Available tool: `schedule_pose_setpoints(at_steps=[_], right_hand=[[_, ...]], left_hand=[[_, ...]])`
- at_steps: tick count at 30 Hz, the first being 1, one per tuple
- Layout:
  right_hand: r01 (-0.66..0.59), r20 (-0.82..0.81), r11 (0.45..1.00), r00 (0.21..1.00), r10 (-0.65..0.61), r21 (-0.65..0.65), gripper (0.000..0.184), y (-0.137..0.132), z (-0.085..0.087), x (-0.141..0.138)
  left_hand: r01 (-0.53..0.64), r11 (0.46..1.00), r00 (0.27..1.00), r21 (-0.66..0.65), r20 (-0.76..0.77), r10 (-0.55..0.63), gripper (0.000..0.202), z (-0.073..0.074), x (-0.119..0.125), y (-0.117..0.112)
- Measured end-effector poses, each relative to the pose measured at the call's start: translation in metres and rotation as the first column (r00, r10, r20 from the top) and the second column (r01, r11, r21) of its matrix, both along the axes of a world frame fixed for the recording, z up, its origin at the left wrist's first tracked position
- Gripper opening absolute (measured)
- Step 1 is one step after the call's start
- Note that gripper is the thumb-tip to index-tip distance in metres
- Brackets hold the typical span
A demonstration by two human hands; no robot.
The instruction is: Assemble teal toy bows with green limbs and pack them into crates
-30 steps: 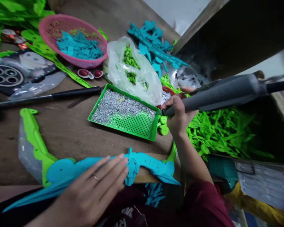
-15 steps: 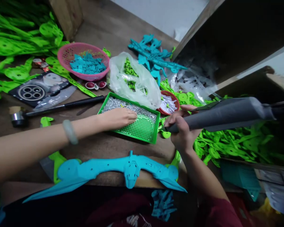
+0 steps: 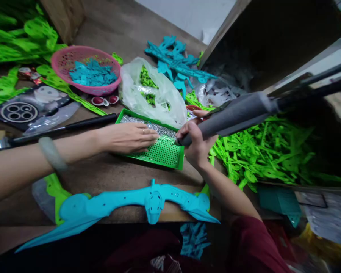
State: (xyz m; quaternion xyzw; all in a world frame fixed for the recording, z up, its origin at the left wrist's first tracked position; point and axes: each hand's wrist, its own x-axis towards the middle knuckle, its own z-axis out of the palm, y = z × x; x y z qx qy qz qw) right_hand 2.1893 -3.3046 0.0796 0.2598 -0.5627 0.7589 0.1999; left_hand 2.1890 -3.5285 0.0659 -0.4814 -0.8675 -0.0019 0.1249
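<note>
My left hand (image 3: pixel 127 137) lies flat, fingers stretched out, on the green perforated tray (image 3: pixel 159 153) that holds a heap of small silver screws (image 3: pixel 156 127). My right hand (image 3: pixel 195 141) is wrapped round the grey electric screwdriver (image 3: pixel 233 115), whose tip rests at the tray's right edge. A long turquoise plastic bow part (image 3: pixel 125 203) lies along the table's near edge, in front of both hands. A pale bangle sits on my left wrist.
A pink basket (image 3: pixel 85 70) of turquoise pieces, a clear bag (image 3: pixel 156 94) of green parts and a black-handled hammer (image 3: pixel 59 127) lie behind the tray. Green plastic parts (image 3: pixel 261 151) are heaped at the right, more turquoise parts (image 3: pixel 176 62) at the back. A dark wooden box rises at upper right.
My left hand left the turquoise bow part, reached to the screw tray and now lies flat on it. The right hand brought the screwdriver tip leftward to the tray's edge.
</note>
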Motion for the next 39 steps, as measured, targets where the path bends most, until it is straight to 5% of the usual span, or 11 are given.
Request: schedule_pose_setpoints(at_steps=[3, 6, 8, 11, 14, 19, 30, 33, 39], right_hand=[[-0.075, 0.002, 0.996, 0.997, 0.076, -0.05, 0.031, -0.017, -0.011, -0.01], [-0.082, 0.03, 0.996, 0.996, 0.083, -0.026, 0.035, -0.027, -0.023, -0.019], [-0.073, 0.061, 0.997, 0.995, 0.073, 0.0, 0.038, -0.029, -0.029, -0.023], [-0.069, 0.06, 0.997, 0.996, 0.068, 0.022, 0.039, -0.029, -0.036, -0.027], [-0.086, 0.03, 0.995, 0.996, 0.085, 0.049, 0.036, -0.029, -0.039, -0.03], [-0.055, 0.048, 0.994, 0.998, 0.05, 0.09, 0.035, -0.03, -0.039, -0.029], [0.016, 0.081, 0.995, 0.996, -0.025, 0.099, 0.042, -0.038, -0.041, -0.033], [0.048, 0.048, 0.99, 0.997, -0.055, 0.132, 0.045, -0.034, -0.021, -0.022], [-0.143, -0.039, 0.981, 0.988, 0.15, 0.13, 0.03, 0.006, 0.051, 0.022]], left_hand=[[0.082, 0.993, 0.99, -0.089, -0.105, -0.092, 0.021, 0.012, 0.02, -0.004], [-0.086, 0.996, 0.959, -0.005, -0.271, 0.082, 0.025, 0.029, 0.072, 0.002], [-0.095, 0.984, 0.958, 0.152, -0.255, 0.132, 0.032, 0.032, 0.123, 0.013], [-0.109, 0.944, 0.986, 0.311, -0.084, 0.141, 0.035, 0.014, 0.196, 0.037], [-0.187, 0.917, 0.98, 0.352, -0.004, 0.201, 0.034, -0.022, 0.237, 0.062], [-0.252, 0.894, 0.966, 0.372, 0.039, 0.256, 0.041, -0.061, 0.241, 0.081], [-0.271, 0.84, 0.955, 0.47, 0.025, 0.295, 0.041, -0.068, 0.235, 0.082], [-0.27, 0.842, 0.955, 0.467, 0.016, 0.296, 0.04, -0.068, 0.235, 0.083], [-0.291, 0.836, 0.946, 0.465, 0.009, 0.324, 0.036, -0.064, 0.24, 0.084]])
